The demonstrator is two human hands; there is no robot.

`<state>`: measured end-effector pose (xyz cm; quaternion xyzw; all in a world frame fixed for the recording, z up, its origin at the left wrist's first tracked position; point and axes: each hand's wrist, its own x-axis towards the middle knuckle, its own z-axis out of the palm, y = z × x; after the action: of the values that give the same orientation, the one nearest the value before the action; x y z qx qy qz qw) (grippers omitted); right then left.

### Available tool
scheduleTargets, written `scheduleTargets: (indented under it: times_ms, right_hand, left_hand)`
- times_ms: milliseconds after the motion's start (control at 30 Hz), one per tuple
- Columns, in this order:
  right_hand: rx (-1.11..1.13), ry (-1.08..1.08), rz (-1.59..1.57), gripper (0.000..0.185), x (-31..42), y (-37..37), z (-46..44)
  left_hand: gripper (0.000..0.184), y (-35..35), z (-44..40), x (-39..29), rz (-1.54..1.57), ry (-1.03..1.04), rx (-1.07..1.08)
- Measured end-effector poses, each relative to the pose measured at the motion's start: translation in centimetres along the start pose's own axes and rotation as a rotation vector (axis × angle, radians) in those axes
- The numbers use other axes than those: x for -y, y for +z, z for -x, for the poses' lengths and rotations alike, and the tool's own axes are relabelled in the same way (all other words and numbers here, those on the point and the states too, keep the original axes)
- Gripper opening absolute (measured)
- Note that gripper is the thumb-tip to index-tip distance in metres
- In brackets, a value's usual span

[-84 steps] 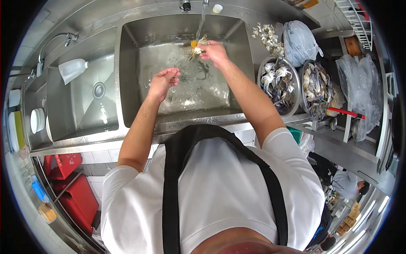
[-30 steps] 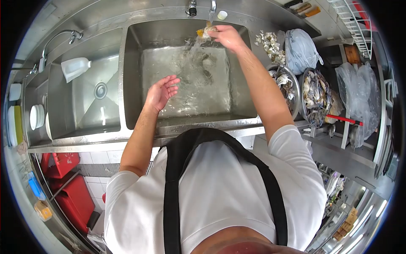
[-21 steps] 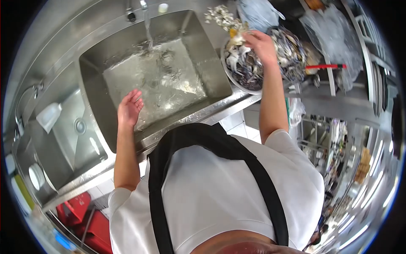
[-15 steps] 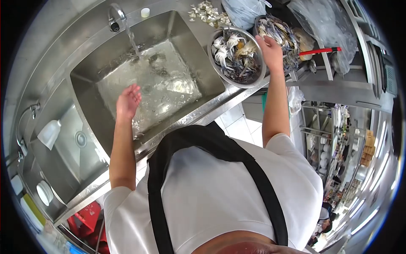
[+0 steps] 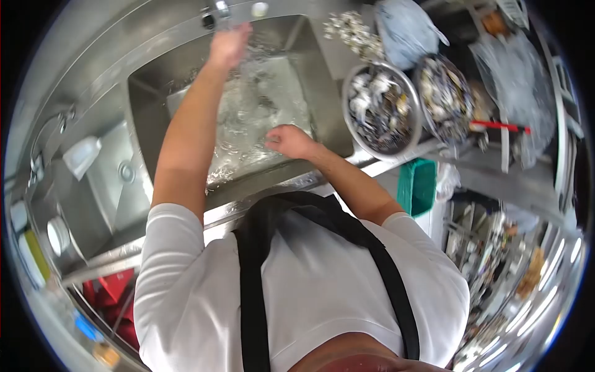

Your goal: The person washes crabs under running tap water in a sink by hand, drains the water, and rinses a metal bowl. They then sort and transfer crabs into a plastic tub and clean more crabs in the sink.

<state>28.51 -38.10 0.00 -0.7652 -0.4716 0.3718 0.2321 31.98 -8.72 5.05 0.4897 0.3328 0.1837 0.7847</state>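
Observation:
My left hand (image 5: 230, 47), smeared by motion, reaches to the water stream just below the faucet (image 5: 217, 13); its finger positions are unclear. Over the near right part of the large steel sink (image 5: 147, 118), my right hand (image 5: 290, 142) has its fingers curled in, with no object showing in it. Stirred water (image 5: 260, 108) with ripples covers the sink floor. On the counter right of the sink, a metal colander (image 5: 414, 136) holds pieces of crab (image 5: 379, 105). A second bowl heaped with crab pieces (image 5: 443, 99) stands beside it.
Small pale pieces (image 5: 353, 34) lie behind the colander, next to a tied plastic bag (image 5: 406, 34). A red-handled tool (image 5: 501, 126) rests at the right. Left of the sink is a smaller basin (image 5: 111, 198) with a white bottle (image 5: 82, 157). A green bin (image 5: 416, 186) stands below the counter.
My left hand has moved from over the sink up to the faucet stream. My right hand has left the colander's rim and moved left over the sink. The view has shifted.

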Motion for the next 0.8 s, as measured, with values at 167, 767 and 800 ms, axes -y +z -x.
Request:
scheduleTargets:
  times_ms: [167, 767, 800]
  right_hand:
    - [0.200, 0.043, 0.115, 0.030, -7.7, 4.3, -8.1]
    - [-0.162, 0.289, 0.383, 0.039, -26.2, 17.9, -22.6]
    - [-0.167, 0.280, 0.386, 0.039, -26.8, 18.4, -22.2]
  left_hand:
    - [0.019, -1.6, 2.8, -2.0, -0.506, 0.149, 0.036]
    - [0.014, -18.1, 28.1, 9.0, -0.369, -0.531, -0.393]
    - [0.015, -18.3, 28.4, 9.1, -0.342, -0.524, -0.405]
